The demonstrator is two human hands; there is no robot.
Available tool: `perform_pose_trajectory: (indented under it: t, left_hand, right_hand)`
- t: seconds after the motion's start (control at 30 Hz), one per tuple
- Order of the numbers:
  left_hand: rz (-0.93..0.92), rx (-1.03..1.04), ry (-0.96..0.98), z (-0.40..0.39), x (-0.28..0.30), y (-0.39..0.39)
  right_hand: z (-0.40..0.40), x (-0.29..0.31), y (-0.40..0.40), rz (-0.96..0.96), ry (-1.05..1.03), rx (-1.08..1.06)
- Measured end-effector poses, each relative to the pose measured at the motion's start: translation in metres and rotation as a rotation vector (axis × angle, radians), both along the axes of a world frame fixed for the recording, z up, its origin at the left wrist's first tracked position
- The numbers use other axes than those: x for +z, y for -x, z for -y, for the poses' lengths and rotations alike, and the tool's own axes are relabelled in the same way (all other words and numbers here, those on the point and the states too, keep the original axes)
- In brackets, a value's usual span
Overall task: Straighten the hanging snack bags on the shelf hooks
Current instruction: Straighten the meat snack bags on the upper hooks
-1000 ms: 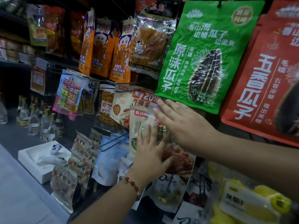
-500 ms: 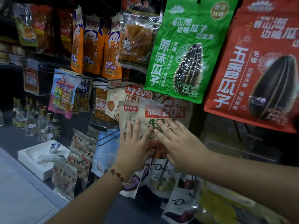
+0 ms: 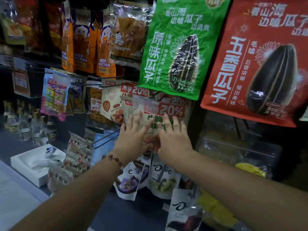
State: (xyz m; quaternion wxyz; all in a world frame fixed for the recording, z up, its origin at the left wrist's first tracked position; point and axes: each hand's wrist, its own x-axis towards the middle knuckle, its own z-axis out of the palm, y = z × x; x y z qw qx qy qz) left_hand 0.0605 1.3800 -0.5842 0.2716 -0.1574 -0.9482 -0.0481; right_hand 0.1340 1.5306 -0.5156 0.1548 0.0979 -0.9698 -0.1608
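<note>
Both hands lie flat, fingers straight, on a pale snack bag (image 3: pixel 150 124) with a red "20%" label; neither grip is closed on it. The left hand (image 3: pixel 133 139) and the right hand (image 3: pixel 173 139) press it side by side. More bags like it hang just behind. A big green seed bag (image 3: pixel 175 47) hangs over its top, and a red seed bag (image 3: pixel 260 64) is on the right, cut off at the edge. Chocolate bags (image 3: pixel 160 177) hang below. The hook is hidden.
</note>
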Motion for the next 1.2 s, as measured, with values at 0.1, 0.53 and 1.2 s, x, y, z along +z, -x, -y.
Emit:
perform_pose_trajectory:
  t: [0.1, 0.53, 1.2]
  left_hand:
    - [0.002, 0.010, 0.034, 0.004, -0.008, -0.010]
    - [0.188, 0.152, 0.244, 0.062, 0.035, -0.123]
    - [0.376, 0.064, 0.055, 0.186, -0.018, -0.084]
  right_hand:
    - [-0.006, 0.002, -0.005, 0.021, 0.013, -0.011]
    - [-0.008, 0.015, -0.073, 0.173, 0.141, 0.146]
    - [0.044, -0.034, -0.074, 0.448, 0.435, 0.085]
